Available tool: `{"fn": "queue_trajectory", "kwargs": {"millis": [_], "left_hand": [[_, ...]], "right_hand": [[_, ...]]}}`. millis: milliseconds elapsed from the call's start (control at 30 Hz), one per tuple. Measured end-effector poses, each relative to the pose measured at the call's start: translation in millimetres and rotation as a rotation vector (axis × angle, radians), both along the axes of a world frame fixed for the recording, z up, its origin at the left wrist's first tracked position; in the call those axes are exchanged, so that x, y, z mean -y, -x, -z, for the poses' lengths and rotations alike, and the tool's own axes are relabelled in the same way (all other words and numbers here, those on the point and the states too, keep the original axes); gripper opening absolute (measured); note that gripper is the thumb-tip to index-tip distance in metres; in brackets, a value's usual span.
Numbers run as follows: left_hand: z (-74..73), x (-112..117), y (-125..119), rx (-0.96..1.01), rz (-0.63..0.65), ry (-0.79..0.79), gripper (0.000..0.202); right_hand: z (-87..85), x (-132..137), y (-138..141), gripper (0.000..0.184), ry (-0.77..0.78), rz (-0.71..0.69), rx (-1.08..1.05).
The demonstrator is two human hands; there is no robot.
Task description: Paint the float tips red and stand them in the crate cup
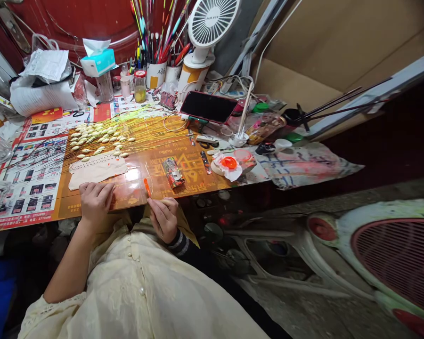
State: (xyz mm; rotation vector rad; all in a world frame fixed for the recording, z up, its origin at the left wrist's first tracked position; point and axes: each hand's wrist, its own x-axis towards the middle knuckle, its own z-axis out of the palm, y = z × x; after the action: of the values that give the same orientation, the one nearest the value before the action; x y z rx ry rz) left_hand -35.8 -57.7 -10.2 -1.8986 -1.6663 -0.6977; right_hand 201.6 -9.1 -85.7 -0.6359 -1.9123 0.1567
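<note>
Two hands: both lie at the near edge of the tabletop [194, 181], the left hand [96, 200] by a pale sheet [95, 173], the right hand [164, 217] farther right.
Right-hand grip: thumb and fingers pinch an orange-tipped stick [147, 187]; its bright end points far and slightly left, over the near part of the table, while its thin tail emerges below the palm.
Left-hand grip: fingers curl together, knuckles upward, next to the sheet's near edge; whether anything is pinched beneath them cannot be told.
Stick, handling: probably light and stiff, though slender enough to snap if bent; the orange end may be wet and liable to smear, so the plain shaft behind it is the better hold.
Pale pods [106, 140]: many lie left of center, beyond the sheet, among fine stems [151, 128]; they look light and easily dented, and are best lifted by the stem.
Orange pot [229, 163]: stands on the right, its bright contents ringed by a crumpled white wrap.
Paint-marked block [174, 173]: sits between the right hand and the pot, slightly beyond the hand.
Far side: a dark-screened phone [209, 107] leans right of center; behind it rises a white fan [214, 19].
</note>
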Motion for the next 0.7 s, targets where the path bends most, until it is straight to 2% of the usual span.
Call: {"fn": "queue_trajectory", "kwargs": {"millis": [400,700], "left_hand": [[1.4,1.3,-1.8,0.057,0.003,0.018,0.018],[0.5,2.9,-3.9,0.069,-0.008,0.042,0.018]], "right_hand": [[-4.2,5.0,4.5,0.058,-0.068,-0.038,0.021],[-2.4,8.3,13.4,0.061,-0.034,-0.022,0.033]]}}
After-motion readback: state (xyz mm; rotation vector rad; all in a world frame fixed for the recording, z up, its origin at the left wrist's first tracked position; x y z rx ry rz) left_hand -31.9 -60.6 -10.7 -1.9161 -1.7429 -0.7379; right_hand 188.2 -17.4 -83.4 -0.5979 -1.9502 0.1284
